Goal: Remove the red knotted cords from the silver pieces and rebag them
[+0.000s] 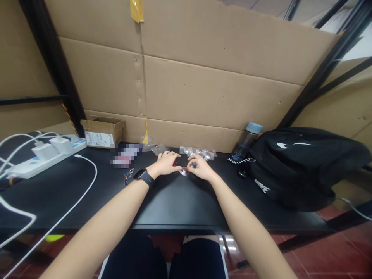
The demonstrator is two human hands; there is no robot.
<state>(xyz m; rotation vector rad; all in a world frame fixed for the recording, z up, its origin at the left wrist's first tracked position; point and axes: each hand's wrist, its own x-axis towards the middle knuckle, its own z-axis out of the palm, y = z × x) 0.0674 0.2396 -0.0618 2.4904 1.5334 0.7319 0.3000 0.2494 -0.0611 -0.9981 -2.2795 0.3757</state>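
Here, black tabletop [181, 209] below cardboard [203, 93].

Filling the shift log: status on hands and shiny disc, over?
Left hand spread, thumb beside shiny disc. Right hand close by, grip unclear. Bagged pieces beyond, not between them.

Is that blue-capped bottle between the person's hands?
No, the bottle is beside the bag, while a shiny disc is between the left hand and the right hand.

a blue-capped bottle [245, 142] stands just beside a black backpack [302, 170].
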